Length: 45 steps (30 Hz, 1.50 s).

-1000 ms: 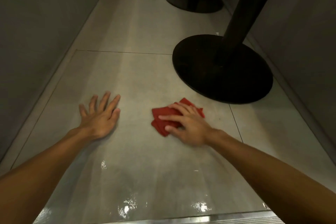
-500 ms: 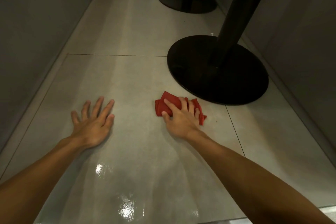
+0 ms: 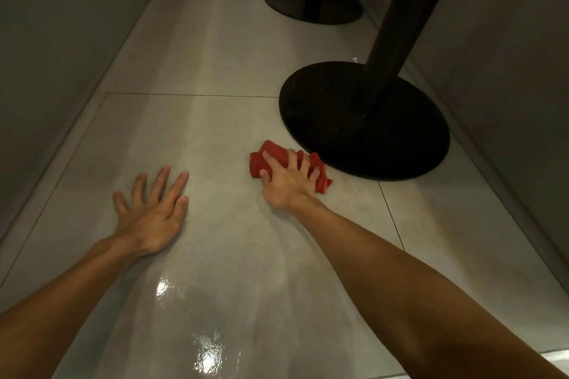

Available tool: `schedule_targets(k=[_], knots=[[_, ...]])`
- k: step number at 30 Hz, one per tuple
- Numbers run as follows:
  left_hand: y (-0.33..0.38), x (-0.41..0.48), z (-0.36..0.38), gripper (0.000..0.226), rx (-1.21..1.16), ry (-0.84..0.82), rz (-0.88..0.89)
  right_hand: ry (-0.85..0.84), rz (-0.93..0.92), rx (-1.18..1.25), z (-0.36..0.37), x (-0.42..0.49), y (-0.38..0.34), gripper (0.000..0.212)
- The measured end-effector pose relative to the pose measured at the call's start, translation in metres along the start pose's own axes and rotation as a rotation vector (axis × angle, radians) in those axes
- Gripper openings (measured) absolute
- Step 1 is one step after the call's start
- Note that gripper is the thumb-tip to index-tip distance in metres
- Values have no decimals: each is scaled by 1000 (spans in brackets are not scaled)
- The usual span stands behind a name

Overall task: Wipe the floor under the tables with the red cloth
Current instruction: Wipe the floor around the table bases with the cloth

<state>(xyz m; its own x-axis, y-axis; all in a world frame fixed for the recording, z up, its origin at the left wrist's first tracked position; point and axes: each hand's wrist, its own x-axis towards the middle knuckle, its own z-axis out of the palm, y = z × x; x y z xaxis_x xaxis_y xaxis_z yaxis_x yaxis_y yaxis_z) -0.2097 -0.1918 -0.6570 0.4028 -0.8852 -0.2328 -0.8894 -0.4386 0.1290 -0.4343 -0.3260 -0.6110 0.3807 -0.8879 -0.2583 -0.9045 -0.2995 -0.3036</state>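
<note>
Illumination is low overall. The floor [image 3: 215,138] is brightest near the bottom frame edge, where white specular glare patches sit on a glossy sheen, and it dims toward the far end. The walls [image 3: 61,55] read dark grey. The table base [image 3: 338,132] is near-black with its detail lost. Straight lines bow at the frame edges. Focus is slightly soft throughout.

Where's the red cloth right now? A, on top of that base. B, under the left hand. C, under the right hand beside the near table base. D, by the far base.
C: the right hand presses the red cloth beside the near table base; the left hand lies on bare tile.
</note>
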Motion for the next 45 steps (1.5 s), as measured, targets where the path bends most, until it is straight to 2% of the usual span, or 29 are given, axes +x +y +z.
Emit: schedule_targets(k=[5, 11, 18, 21, 25, 28, 31, 33, 35, 37, 40, 42, 45], knots=[[0, 1, 0, 62, 4, 5, 2, -83, -249, -5, 8, -13, -8, 51], [0, 1, 0, 53, 10, 20, 7, -131, -572, 20, 23, -73, -4, 44], [4, -3, -5, 52, -13, 7, 6, -184, -778, 62, 30, -120, 15, 32], [6, -3, -6, 52, -26, -2, 6, -125, -755, 53, 28, -121, 16, 32], [5, -4, -8, 52, -67, -3, 12, -66, -690, 30, 23, -114, 28, 50], [8, -6, -13, 53, -128, 6, 24, 17, -539, -25, 10, -100, 40, 61], [30, -17, -19, 63, -222, 92, 177, 42, -432, 90, 11, -95, 43, 61], [55, -28, -22, 69, -325, 144, 324, 58, -451, 165, 19, -97, 38, 58], [77, -38, -17, 65, -397, 153, 460, 65, -507, 174, 27, -98, 31, 55], [89, -49, -6, 62, -421, 134, 533, 24, -558, 198, 26, -96, 27, 44], [84, -63, 15, 71, -318, 76, 513, 6, -541, 306, 14, -91, 38, 22], [82, -71, 22, 70, -190, 102, 492, 75, -453, 297, 6, -87, 55, 24], [93, -94, 26, 66, -75, 152, 480, 117, -339, 142, 0, -80, 80, 30]])
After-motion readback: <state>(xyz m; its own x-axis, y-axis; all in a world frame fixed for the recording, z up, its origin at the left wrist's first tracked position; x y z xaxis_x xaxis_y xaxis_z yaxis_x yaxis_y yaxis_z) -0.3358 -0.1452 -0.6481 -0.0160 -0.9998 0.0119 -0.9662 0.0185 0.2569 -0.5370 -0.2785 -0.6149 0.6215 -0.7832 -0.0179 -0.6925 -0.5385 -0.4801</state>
